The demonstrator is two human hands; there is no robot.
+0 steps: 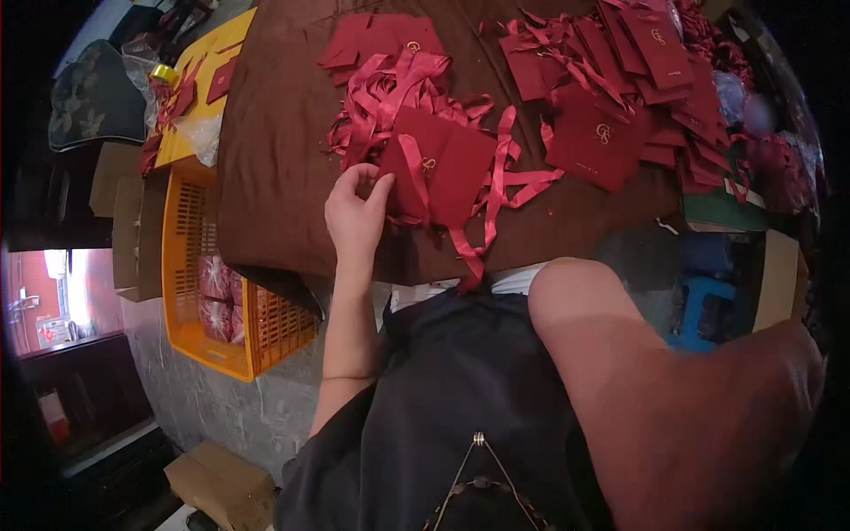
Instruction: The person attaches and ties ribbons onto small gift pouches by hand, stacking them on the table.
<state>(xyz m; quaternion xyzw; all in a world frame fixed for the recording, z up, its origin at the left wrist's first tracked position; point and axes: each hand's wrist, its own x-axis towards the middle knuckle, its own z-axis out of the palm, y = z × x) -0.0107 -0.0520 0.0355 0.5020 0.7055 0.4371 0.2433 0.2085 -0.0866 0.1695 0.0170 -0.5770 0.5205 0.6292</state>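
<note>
My left hand (359,205) is at the left edge of a flat dark-red gift bag (456,173) with gold lettering, thumb and index finger pinched at its edge. Pink-red ribbon (496,190) runs across the bag and trails off its right side towards the table's front edge. Behind it lies a tangled heap of ribbon (398,84), with more red bags (376,40) at the far side. Of my right arm, only a bent, bare part shows at lower right; the right hand is out of sight.
A brown cloth covers the table (283,159). At right lie piled red bags (598,137) with gold lettering. An orange crate (181,292) holding plastic-wrapped red packs stands on the floor at left, near a yellow surface (212,53). A cardboard box (221,482) sits lower left.
</note>
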